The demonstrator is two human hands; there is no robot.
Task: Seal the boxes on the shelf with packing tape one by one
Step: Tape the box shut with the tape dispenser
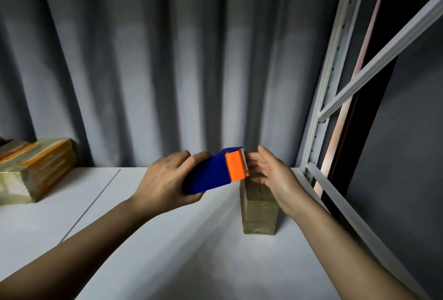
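At about nine o'clock a tape-wrapped box with orange stripes (36, 170) lies on the white shelf (148, 239), pushed back near the grey curtain (167, 60). Toward the centre, the left hand (165, 182) grips the blue body of a tape dispenser (213, 172), its fingers curled round the rear of it; the orange cutter end with its toothed blade points toward three o'clock and is held above the shelf. Just past the blade, the right hand (271, 175) has its fingers straight and spread, palm facing the dispenser, with the fingertips close to the blade; whether they touch any tape cannot be made out. Directly below that hand, at roughly five o'clock from the dispenser, a small brown box (259, 213) stands on the shelf, its top partly hidden by the hand. At three o'clock the white metal shelf frame (333, 88) rises along the shelf's edge.
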